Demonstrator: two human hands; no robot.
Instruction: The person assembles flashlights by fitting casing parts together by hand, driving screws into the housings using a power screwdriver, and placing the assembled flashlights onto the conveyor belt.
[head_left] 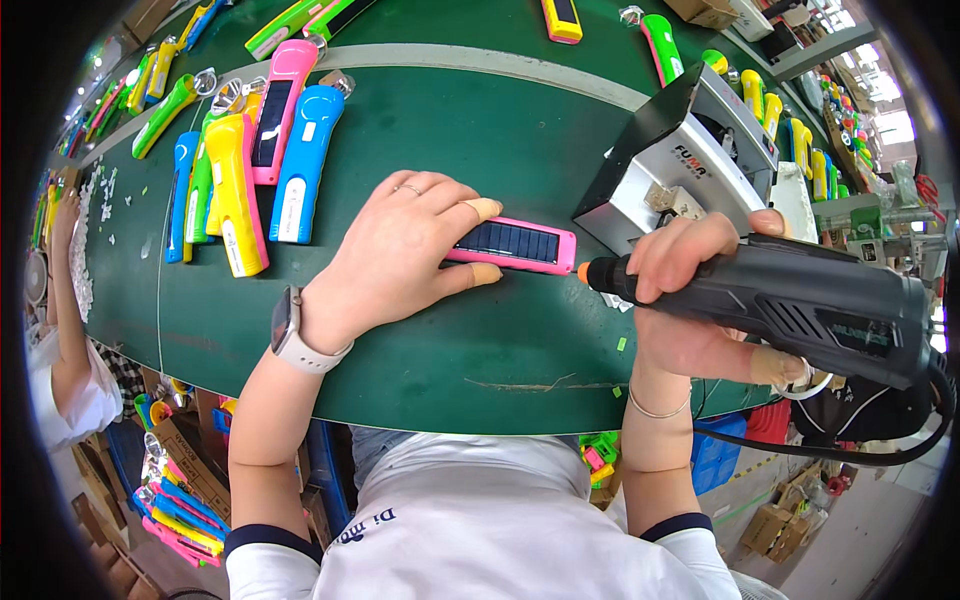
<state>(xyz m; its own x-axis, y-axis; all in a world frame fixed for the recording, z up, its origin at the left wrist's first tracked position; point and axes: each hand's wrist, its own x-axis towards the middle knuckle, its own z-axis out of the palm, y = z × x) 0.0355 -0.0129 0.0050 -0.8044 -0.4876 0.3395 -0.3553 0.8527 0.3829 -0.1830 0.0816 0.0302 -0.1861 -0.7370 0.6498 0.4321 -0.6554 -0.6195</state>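
On the green table, my left hand [405,245] lies over a pink flashlight [567,252] with a dark solar panel, thumb and fingers gripping its sides. The far end of the flashlight is hidden under the palm. My right hand [690,300] is wrapped round a black electric screwdriver [800,300] held nearly level. Its orange-tipped nose points left at the end of the pink flashlight, touching or very close; I cannot tell which. Yellowish covers sit on several of my fingertips.
Behind the right hand stands a silver and black box-shaped machine [665,150]. Several coloured flashlights [238,195] lie at the left, with another green one [662,48] at the back. A black cable [840,455] loops at the right. A person's arm [68,290] shows at far left.
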